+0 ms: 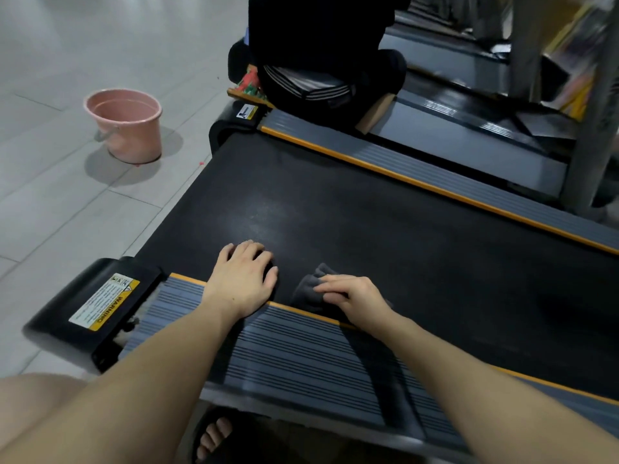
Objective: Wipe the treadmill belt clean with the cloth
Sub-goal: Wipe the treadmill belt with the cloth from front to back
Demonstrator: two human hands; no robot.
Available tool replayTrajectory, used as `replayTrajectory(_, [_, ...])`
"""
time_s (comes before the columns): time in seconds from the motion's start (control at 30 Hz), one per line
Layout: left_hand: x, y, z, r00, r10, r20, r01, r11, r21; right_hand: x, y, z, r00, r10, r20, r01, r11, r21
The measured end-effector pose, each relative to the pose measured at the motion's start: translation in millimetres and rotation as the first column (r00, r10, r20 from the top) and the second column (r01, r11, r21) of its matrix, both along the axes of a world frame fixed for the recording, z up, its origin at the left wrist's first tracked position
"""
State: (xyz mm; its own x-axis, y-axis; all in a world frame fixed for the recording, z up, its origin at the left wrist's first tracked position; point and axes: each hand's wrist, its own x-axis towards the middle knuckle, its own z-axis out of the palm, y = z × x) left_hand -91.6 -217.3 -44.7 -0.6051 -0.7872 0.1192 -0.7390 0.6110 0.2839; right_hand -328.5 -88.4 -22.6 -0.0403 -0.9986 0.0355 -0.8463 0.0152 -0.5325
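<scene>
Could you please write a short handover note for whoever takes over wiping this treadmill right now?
Left hand: open, resting flat on the belt near its near edge.
Right hand: on the dark grey cloth, which lies bunched on the belt by the near side rail; grip unclear.
Pink bucket: on the floor, off the belt's rear end.
Done: cannot tell how much; a dull smeared patch shows mid-belt beyond the left hand.
Left: wipe that patch and the rest of the belt.

Right hand on cloth
</scene>
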Motion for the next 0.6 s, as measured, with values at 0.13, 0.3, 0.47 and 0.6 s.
replayTrajectory(0.13, [-2,-1,1,0.999,0.037,0.014,-0.037,0.998,0.046,2,-23,-3,0.997,-0.076,-0.017,0.074,0.994,-0.077])
replayTrajectory(0.3, [-3,-4,1,0.998,0.022,0.061,-0.027,0.996,0.09,1,-52,-12,0.963,-0.265,0.057,0.271,0.951,-0.147])
replayTrajectory(0.47, [-5,-5,-1,0.996,0.055,0.073,-0.062,0.993,0.098,11,-48,-29,0.986,-0.167,-0.01,0.167,0.986,0.026])
replayTrajectory(0.6, [-5,-5,-2,0.994,0.071,0.08,-0.079,0.991,0.104,-5,-43,-24,0.995,-0.014,-0.098,0.027,0.99,0.136])
